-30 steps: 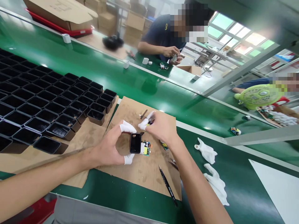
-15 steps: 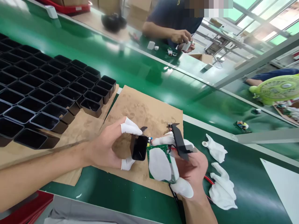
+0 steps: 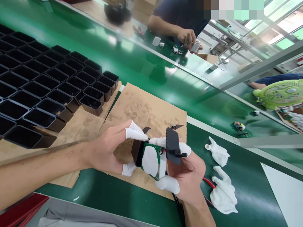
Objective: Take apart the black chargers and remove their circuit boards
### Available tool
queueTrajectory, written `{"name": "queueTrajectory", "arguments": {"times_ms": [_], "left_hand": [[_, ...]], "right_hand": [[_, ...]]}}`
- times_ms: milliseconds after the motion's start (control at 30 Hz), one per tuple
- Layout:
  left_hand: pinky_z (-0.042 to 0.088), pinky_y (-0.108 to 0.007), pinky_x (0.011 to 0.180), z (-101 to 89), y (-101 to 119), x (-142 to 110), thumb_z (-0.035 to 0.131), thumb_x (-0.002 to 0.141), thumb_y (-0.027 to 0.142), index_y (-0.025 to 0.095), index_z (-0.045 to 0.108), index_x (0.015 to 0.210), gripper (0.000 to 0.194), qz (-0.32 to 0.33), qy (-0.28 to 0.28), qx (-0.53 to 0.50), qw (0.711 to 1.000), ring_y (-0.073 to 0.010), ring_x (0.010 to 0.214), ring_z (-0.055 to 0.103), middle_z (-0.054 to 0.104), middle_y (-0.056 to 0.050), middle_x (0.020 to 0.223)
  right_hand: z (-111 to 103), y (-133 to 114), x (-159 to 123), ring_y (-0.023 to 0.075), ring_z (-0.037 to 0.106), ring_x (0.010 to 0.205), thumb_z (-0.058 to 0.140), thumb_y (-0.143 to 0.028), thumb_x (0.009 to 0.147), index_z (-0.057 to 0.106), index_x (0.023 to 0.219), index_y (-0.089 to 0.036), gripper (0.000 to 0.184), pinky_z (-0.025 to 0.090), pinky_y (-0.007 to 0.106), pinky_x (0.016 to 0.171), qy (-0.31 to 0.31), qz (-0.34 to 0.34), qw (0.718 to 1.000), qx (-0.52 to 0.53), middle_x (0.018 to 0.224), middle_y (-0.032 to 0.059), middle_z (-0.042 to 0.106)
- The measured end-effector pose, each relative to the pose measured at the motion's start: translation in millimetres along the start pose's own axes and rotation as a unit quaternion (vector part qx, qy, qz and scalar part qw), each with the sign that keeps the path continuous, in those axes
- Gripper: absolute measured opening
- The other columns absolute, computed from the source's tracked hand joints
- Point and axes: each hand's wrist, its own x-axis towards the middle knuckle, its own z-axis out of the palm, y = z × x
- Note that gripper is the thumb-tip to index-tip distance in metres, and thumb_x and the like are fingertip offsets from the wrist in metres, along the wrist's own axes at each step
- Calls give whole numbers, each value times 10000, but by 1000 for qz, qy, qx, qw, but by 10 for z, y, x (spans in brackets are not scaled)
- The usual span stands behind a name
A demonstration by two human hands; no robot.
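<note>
My left hand, with white finger cots on its fingertips, grips a small black plastic case between thumb and fingers. My right hand, also wearing finger cots, holds a green circuit board with a white patch on its face. The board's left edge sits at the mouth of the case, partly inside or overlapping it; how deep I cannot tell. A black end cap rests by the right fingers, joined to the board by short wires. Cardboard lies beneath both hands.
Rows of black open cases cover the left side. White gloves and red-handled pliers lie to the right, near a white sheet. Across the green bench, a co-worker's hands hold a part. A green fan stands at right.
My right hand has moved left, bringing the circuit board from beside the case to its mouth. The black end cap has turned and moved left with it. My left hand keeps its grip.
</note>
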Motion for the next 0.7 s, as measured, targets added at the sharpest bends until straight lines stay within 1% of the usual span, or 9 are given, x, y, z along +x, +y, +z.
{"name": "queueTrajectory", "arguments": {"times_ms": [67, 133, 200, 267, 333, 400, 500, 567, 700], "left_hand": [[696, -458, 776, -5, 9, 2, 892, 825, 166, 257, 615, 1485, 721, -8, -2, -6, 1000, -307, 965, 786, 805, -131, 1176], [698, -474, 772, -7, 11, 1, 910, 812, 166, 275, 612, 1493, 751, -14, -2, -6, 1000, -317, 966, 788, 809, -128, 1185], [699, -483, 763, -7, 6, -4, 923, 799, 171, 293, 605, 1512, 790, -15, -2, -6, 1000, -322, 964, 790, 814, -122, 1194], [702, -484, 762, -5, -2, -12, 921, 797, 172, 303, 600, 1525, 807, -17, -5, -6, 1000, -322, 963, 792, 815, -120, 1206], [706, -482, 766, -3, -8, -20, 909, 798, 166, 306, 596, 1524, 803, -19, -7, -8, 1000, -320, 968, 795, 811, -117, 1208], [710, -481, 777, 0, -10, -26, 906, 790, 162, 305, 593, 1515, 803, -21, -7, -10, 1000, -320, 982, 798, 804, -114, 1210], [711, -468, 820, 5, -13, -32, 912, 768, 150, 284, 594, 1498, 808, -21, -5, -12, 1000, -317, 1025, 796, 793, -116, 1219], [703, -451, 841, 11, -17, -37, 911, 766, 140, 260, 600, 1484, 791, -20, 1, -14, 1000, -302, 1032, 788, 783, -117, 1218], [672, -406, 790, 30, -36, -52, 926, 779, 143, 232, 629, 1437, 727, -27, 9, -26, 999, -265, 951, 776, 763, -92, 1150]], "right_hand": [[2, -2, -5, 372, 842, 998, 1110, -499, 712, 868, 1258, -285, 634, 742, 532, 890, -8, -12, 1000, -11, 1069, 111, 870], [4, -12, -10, 347, 841, 935, 1105, -450, 743, 853, 1335, -317, 657, 745, 509, 823, -14, -22, 999, -20, 1099, 102, 875], [5, -31, -5, 341, 840, 928, 1100, -423, 761, 854, 1344, -323, 641, 737, 469, 734, -17, -25, 999, -38, 1138, 108, 875], [8, -54, 12, 346, 840, 950, 1101, -410, 761, 868, 1309, -316, 603, 731, 447, 703, -22, -33, 997, -60, 1129, 106, 876], [15, -69, 33, 338, 841, 949, 1092, -393, 780, 870, 1308, -324, 578, 738, 454, 749, -34, -41, 996, -67, 1098, 87, 879], [25, -72, 48, 326, 844, 942, 1079, -377, 804, 854, 1353, -345, 594, 742, 467, 793, -43, -45, 997, -56, 1112, 71, 881], [34, -64, 50, 325, 846, 956, 1073, -352, 815, 837, 1400, -356, 631, 733, 457, 787, -47, -48, 997, -48, 1166, 76, 883], [34, -57, 46, 325, 847, 952, 1068, -352, 822, 833, 1407, -346, 630, 727, 446, 770, -46, -52, 996, -53, 1165, 85, 885], [27, -30, 38, 331, 856, 976, 1071, -331, 820, 815, 1402, -334, 636, 746, 483, 862, -47, -66, 994, -72, 1176, 89, 883]]}}
